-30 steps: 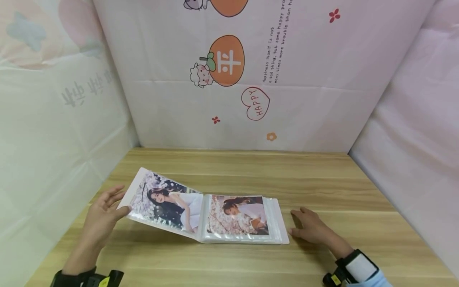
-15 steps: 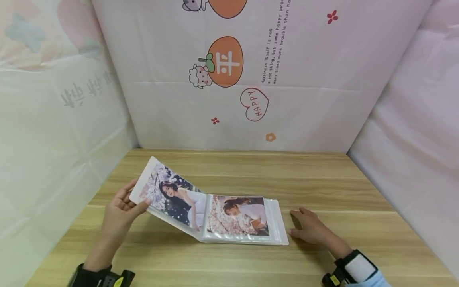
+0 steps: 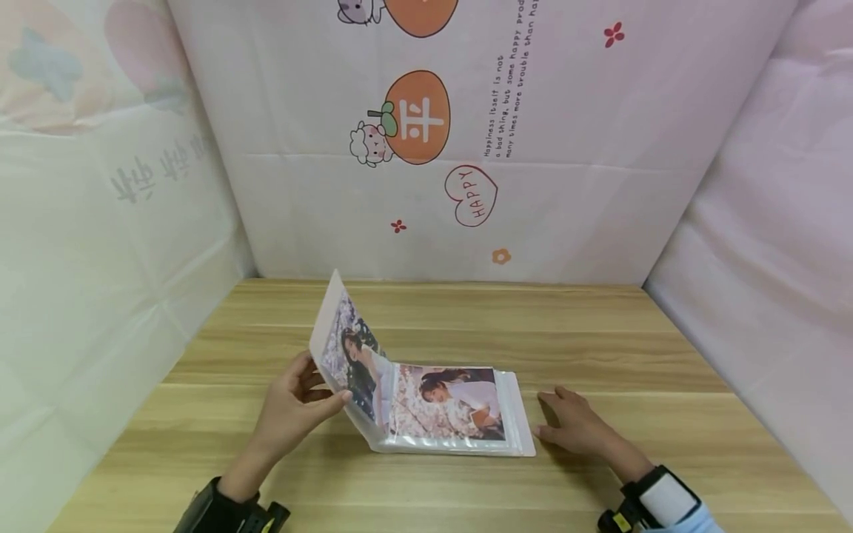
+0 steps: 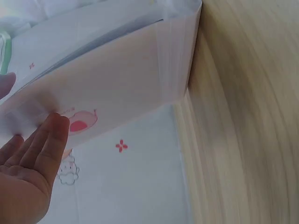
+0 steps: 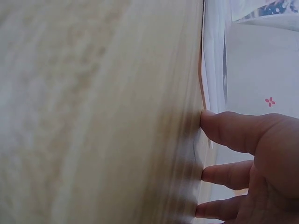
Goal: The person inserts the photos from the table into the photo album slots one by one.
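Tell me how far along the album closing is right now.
About halfway, judging by the cover angle. Done: the left cover of the photo album is off the table and stands steeply, near upright. In hand: the left hand pinches that cover's edge; the right hand rests flat on the wood at the album's right edge. Left: folding the cover down onto the right-hand pages.

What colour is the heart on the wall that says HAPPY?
The heart has a dark red outline with a white inside; the head view shows it best.

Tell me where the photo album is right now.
In the head view, the photo album lies open on the wooden table just left of centre, between the left hand, which grips its raised left page, and the right hand.
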A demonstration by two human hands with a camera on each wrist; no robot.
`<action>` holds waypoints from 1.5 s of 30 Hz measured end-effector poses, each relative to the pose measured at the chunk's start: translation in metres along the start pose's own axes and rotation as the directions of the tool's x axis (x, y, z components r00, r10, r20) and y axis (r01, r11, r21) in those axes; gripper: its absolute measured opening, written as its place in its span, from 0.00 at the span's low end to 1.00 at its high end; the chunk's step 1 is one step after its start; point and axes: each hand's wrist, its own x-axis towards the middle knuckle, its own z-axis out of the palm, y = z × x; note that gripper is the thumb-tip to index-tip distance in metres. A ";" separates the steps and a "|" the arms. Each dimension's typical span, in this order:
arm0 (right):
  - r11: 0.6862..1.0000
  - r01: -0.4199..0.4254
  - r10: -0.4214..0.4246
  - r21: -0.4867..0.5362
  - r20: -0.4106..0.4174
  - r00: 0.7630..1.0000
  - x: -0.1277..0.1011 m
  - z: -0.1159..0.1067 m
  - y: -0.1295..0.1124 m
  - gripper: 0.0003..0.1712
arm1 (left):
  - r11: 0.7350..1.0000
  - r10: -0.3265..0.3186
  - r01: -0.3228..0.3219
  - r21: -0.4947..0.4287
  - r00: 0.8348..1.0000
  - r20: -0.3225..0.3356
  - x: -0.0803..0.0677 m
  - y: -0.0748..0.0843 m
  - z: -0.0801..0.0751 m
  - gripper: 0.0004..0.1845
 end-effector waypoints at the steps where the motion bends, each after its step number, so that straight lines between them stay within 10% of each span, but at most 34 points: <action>1: 1.000 0.000 0.000 -0.001 -0.001 1.000 0.000 0.000 0.000 0.36 | 1.000 0.004 -0.004 0.015 1.000 0.010 0.001 -0.001 0.004 0.36; 14: 0.998 0.059 -0.059 -0.007 -0.020 0.998 0.002 0.001 0.005 0.35 | 0.970 0.055 -0.110 0.217 0.967 0.247 0.009 -0.010 0.038 0.29; 19: 0.998 0.067 -0.067 0.004 -0.024 0.997 0.000 0.001 0.005 0.35 | 0.910 0.077 -0.243 0.335 0.896 0.438 0.007 -0.015 0.047 0.27; 23: 0.998 0.059 -0.059 0.010 -0.017 0.998 -0.001 0.000 0.004 0.36 | 0.868 -0.053 -0.239 0.435 0.828 0.559 0.005 -0.015 0.051 0.25; 35: 1.000 0.031 -0.031 -0.005 -0.007 0.999 -0.001 0.001 0.004 0.35 | 0.758 -0.345 -0.222 0.614 0.663 0.665 -0.005 -0.016 0.064 0.27; 45: 1.000 0.021 -0.021 -0.013 -0.009 1.000 0.000 0.002 0.003 0.35 | 0.715 -0.390 -0.224 0.662 0.658 0.644 -0.005 -0.015 0.071 0.28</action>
